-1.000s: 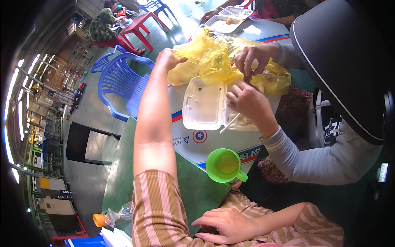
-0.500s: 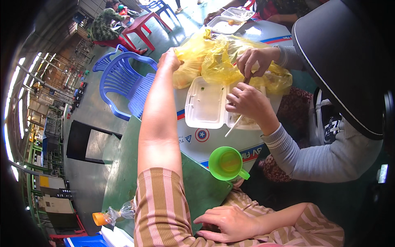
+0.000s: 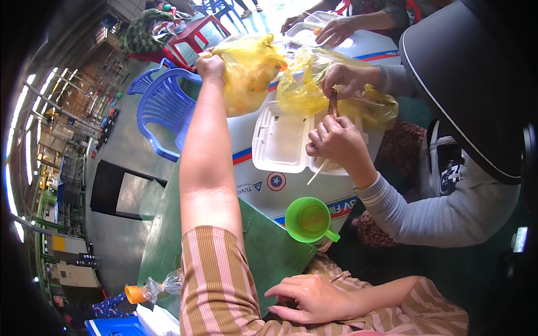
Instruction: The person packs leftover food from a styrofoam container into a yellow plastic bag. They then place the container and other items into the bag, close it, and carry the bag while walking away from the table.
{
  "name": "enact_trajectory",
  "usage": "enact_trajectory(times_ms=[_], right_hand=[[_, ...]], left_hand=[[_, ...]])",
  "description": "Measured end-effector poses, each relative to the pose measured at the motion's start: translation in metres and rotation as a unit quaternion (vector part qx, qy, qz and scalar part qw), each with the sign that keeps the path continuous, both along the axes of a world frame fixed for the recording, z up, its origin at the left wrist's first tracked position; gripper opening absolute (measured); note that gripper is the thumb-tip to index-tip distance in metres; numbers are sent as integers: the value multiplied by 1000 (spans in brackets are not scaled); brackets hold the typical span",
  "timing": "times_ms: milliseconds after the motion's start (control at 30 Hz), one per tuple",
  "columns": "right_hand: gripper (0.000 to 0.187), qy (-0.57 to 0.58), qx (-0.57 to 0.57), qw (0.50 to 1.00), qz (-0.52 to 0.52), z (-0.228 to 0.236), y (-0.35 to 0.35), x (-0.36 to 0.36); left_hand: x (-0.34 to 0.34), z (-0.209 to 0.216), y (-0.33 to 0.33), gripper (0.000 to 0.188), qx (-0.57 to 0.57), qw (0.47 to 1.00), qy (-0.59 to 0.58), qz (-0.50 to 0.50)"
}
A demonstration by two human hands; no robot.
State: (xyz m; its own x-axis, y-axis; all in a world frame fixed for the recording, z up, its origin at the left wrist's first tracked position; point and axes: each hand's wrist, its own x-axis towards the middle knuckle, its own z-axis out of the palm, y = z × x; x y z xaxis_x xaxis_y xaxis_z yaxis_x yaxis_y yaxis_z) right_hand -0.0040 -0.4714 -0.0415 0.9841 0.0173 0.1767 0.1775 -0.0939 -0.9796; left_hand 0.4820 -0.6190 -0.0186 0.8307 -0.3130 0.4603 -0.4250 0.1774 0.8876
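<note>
My left arm reaches far across the table, and my left hand (image 3: 211, 66) is closed on the top of a yellow plastic bag (image 3: 251, 75). The bag is full, with orange-coloured contents showing through. My right hand (image 3: 315, 299) rests on my lap near the table's edge, holding nothing, fingers loosely apart. To the right of the bag lies a second, crumpled yellow bag (image 3: 297, 95). In front of it is an open white foam food box (image 3: 280, 137). A green plastic mug (image 3: 308, 220) stands nearer me.
At my right, a person in a dark wide-brimmed hat (image 3: 459, 84) holds a small brown piece above the box. Across the table, another person's hands (image 3: 336, 32) are by a white foam box (image 3: 304, 35). A blue plastic chair (image 3: 165, 115) stands left; an orange cup (image 3: 134, 294) sits near left.
My left hand has moved left and slightly up, pulling the full yellow bag away from the crumpled one. The far person's hand has come over their box. My right hand has stayed put.
</note>
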Motion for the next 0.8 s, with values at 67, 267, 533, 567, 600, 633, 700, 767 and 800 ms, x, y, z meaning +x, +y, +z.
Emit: enact_trajectory(times_ms=[67,267,533,567,600,633,700,767,800], right_hand=[[24,1,-2,1000,-8,1,0,0],[24,6,-54,998,-27,10,2,0],[21,-80,-32,994,-67,31,15,26],[22,-100,2,991,-93,39,15,41],[22,-119,33,985,-121,48,13,59],[24,-56,149,978,-135,56,15,79],[39,-109,122,968,-192,62,8,137],[62,17,139,969,-205,67,8,191],[76,77,118,967,-211,60,11,221]], left_hand=[[-2,23,9,32,-23,1000,-6,18],[7,107,95,23,-42,999,-24,-10],[-56,177,228,17,19,999,-28,12],[-59,177,248,16,42,999,-21,7],[-66,173,264,17,66,998,-17,4],[-75,168,283,18,90,996,-13,3],[-86,157,322,25,133,991,15,-10],[-101,139,355,28,152,988,11,-27],[-108,126,372,29,162,986,10,-34]])
